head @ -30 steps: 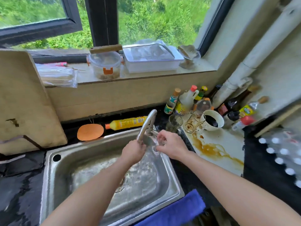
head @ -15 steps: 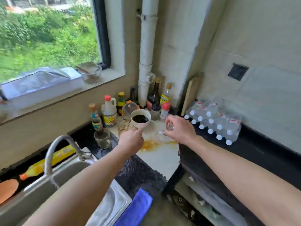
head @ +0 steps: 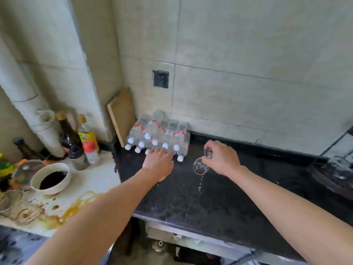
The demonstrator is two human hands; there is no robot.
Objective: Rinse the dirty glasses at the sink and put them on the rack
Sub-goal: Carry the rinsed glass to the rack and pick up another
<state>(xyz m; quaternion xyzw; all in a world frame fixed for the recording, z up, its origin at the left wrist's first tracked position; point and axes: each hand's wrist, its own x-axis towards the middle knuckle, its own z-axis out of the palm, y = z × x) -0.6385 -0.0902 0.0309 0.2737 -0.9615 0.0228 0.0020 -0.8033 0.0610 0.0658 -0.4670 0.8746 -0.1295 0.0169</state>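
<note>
A black counter [head: 191,203] fills the near right, under a pale tiled wall. To its left is a white, stained worktop [head: 91,190] with orange-brown spills. A white pipe [head: 28,108] rises at the far left. Against the far wall lies a pack of water bottles [head: 162,131], white caps facing near; the labels are red and white, their writing too blurred to read. A wooden board [head: 122,113] leans just left of it. At the right edge stands the rack [head: 330,183], blurred. A white bowl [head: 50,177] of dark liquid sits on the worktop, sauce bottles behind it; one has a yellow label [head: 88,137], unreadable.

The left hand [head: 158,163] reaches palm-down to the bottle caps, fingers loose, grasping nothing. The right hand [head: 221,159] grips the glass [head: 199,166] over the counter, well left of the rack; it is tipped and water drips from it.
</note>
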